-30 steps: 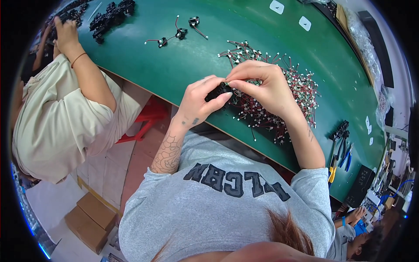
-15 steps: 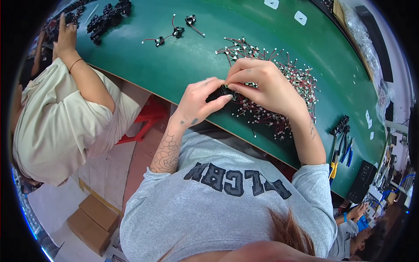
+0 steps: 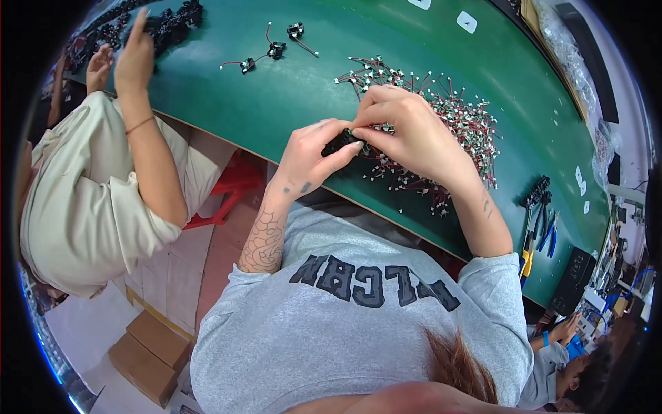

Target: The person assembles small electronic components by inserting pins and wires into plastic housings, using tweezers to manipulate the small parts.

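Note:
Between my two hands, over the near edge of the green table [image 3: 227, 103], is a small black part [image 3: 343, 140]. My left hand [image 3: 312, 153] is closed around this part, thumb and forefinger gripping its sides. The fingertips of my right hand [image 3: 403, 131] are pinched together at the part's upper end, on a tiny greenish piece that is mostly hidden by the fingers. Beneath and beyond my right hand spreads a pile of small circuit boards with red and black wires and white plugs [image 3: 476, 131].
Several black assemblies with wires [image 3: 276, 50] lie farther left. A co-worker's hand [image 3: 134, 65] is over a heap of black parts [image 3: 179, 24]. To my right are cutters and pliers [image 3: 549, 238] and a black box [image 3: 574, 279]. A red stool [image 3: 231, 190] stands below the edge.
My hands stay together at the black part, with only slight finger movement. The co-worker's hand at the left has shifted right and a second hand shows. The whole view has moved slightly.

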Action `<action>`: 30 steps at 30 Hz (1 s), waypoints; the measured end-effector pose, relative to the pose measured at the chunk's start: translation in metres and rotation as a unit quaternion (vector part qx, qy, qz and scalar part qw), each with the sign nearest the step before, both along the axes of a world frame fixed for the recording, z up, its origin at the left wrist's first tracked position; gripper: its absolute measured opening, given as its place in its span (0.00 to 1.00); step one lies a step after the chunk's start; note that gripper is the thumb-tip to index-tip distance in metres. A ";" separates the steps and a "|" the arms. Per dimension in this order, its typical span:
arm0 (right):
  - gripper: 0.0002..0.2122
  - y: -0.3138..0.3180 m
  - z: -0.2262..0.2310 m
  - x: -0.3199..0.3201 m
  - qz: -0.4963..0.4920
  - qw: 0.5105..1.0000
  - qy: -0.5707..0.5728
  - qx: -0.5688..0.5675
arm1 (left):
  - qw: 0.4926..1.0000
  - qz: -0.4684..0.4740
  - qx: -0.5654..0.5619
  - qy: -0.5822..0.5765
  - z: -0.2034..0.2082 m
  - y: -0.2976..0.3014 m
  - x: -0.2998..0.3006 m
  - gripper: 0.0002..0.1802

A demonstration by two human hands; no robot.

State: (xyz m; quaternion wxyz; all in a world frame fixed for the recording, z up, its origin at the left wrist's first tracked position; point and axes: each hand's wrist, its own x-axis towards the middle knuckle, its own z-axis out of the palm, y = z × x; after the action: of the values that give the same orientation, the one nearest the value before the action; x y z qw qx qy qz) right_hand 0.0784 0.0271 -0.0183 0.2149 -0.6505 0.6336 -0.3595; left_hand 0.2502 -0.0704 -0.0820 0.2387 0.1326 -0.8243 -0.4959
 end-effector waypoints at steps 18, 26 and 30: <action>0.08 -0.053 -0.003 -0.025 -0.107 0.967 -0.210 0.096 | 0.993 0.045 0.105 0.017 0.003 0.002 -0.002 0.10; 0.11 -0.055 -0.013 -0.050 -0.135 0.983 0.106 0.061 | 0.992 0.058 0.116 0.005 0.006 0.003 0.001 0.10; 0.12 -0.057 -0.023 -0.059 -0.130 0.966 0.223 0.033 | 0.994 0.058 0.096 -0.005 0.008 0.004 0.001 0.10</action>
State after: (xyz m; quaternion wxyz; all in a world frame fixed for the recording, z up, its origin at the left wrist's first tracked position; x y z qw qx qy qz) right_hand 0.0198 -0.0298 -0.0411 0.0409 -0.6191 0.7560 -0.2086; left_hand 0.2508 -0.0667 -0.0739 0.2488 0.2047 -0.7650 -0.5576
